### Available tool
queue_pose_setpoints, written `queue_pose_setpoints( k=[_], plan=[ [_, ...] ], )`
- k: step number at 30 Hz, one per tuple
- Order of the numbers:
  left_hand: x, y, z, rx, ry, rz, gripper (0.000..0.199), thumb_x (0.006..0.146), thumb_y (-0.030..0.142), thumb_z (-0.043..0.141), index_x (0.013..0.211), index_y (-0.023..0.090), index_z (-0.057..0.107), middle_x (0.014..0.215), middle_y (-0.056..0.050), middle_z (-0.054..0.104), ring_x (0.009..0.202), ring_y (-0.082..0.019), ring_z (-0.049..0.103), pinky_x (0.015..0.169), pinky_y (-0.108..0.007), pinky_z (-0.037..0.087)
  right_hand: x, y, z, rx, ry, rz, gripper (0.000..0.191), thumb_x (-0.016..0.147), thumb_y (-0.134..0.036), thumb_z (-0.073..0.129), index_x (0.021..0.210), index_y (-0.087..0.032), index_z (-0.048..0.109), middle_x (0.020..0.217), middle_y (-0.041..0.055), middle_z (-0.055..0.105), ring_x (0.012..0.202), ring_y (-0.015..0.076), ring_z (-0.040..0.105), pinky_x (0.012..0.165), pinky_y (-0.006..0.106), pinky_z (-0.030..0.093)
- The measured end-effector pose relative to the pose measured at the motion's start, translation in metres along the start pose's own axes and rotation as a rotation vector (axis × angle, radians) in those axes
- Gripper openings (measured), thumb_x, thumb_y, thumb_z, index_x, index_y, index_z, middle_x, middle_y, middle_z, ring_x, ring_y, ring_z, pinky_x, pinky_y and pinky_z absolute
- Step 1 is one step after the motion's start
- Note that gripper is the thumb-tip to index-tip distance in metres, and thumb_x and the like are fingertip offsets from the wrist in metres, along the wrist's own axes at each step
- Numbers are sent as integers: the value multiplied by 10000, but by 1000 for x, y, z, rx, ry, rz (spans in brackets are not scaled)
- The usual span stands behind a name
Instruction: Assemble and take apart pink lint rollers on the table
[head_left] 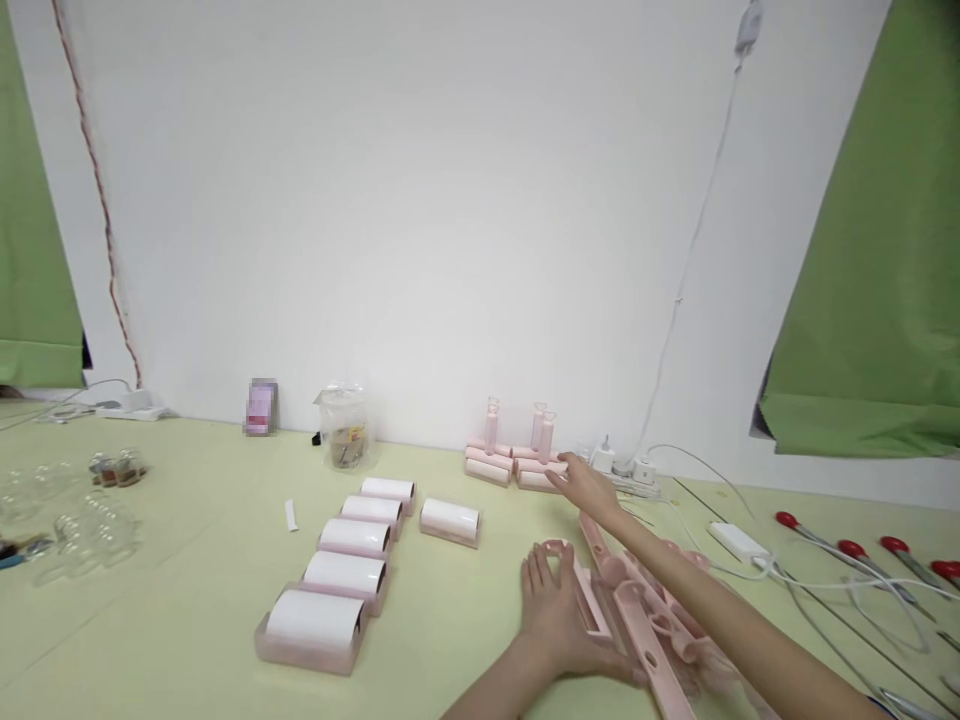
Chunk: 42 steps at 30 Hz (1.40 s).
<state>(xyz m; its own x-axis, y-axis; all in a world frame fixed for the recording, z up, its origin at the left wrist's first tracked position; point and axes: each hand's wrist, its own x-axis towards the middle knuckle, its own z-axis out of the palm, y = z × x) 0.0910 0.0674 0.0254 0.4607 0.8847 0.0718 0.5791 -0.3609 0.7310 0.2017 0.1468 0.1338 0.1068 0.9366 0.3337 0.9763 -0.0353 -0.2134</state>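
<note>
My right hand (589, 485) reaches to the back of the table, with its fingers and thumb closed round the right end of a pink half-round piece (541, 467). That piece belongs to a small group of pink rounded pieces (489, 468) near the wall. Clear tubes with pink inside (547, 440) stand upright among them. My left hand (553, 620) lies low at the front with its fingers spread. It is beside a pink rectangular frame (592, 600), at the left edge of a heap of pink plastic parts (645, 640). Its fingertips partly cover the frame's far end.
Pink blocks with glossy white curved tops (349, 575) form a slanting row, and one more (450, 520) sits apart. A clear bag-wrapped tub (345, 430) stands by the wall. Cables, a white adapter (739, 543) and red-handled tools (855, 552) are at right; clear parts (94, 535) lie left.
</note>
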Motion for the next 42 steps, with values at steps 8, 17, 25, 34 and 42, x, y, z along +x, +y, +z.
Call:
queue_pose_setpoints(
  k=[8,17,25,34,42],
  plan=[
    [24,-3,13,-104,-1,48,1351,369,624,686,1355,106,-79,1443,-145,-53,1294,-343,-108,1047,-473,-98,55,-10,27,170,-19,202,284,855,-297,490,1098,-153,505,1078,65,552,887,181,570,740,379,480],
    [-46,-30,-53,-14,159,92,1090,537,446,679,1354,43,81,1440,-162,44,1307,-321,-18,1082,-412,21,23,-14,-17,342,145,104,297,848,-384,456,1032,-158,510,923,39,595,786,168,577,692,340,455],
    [-86,-46,-84,-402,277,64,903,660,292,628,1317,174,22,1353,-131,225,1247,-245,240,1039,-363,187,-93,-41,-35,443,47,-162,213,760,-403,470,783,-205,543,735,13,644,651,178,588,549,250,410],
    [-87,-55,-88,-514,-60,126,1021,631,322,679,1321,182,-61,1072,-77,483,988,-203,476,911,-364,338,-143,-42,-29,658,20,-190,314,793,-437,434,724,-173,589,633,27,621,561,168,551,494,258,401],
    [-96,-15,-108,-819,251,43,883,598,670,517,1259,137,274,1257,-159,385,1130,-303,390,957,-414,281,-147,-22,-71,959,273,-230,324,756,-500,485,853,-213,601,832,65,636,746,232,597,593,316,476]
  ],
)
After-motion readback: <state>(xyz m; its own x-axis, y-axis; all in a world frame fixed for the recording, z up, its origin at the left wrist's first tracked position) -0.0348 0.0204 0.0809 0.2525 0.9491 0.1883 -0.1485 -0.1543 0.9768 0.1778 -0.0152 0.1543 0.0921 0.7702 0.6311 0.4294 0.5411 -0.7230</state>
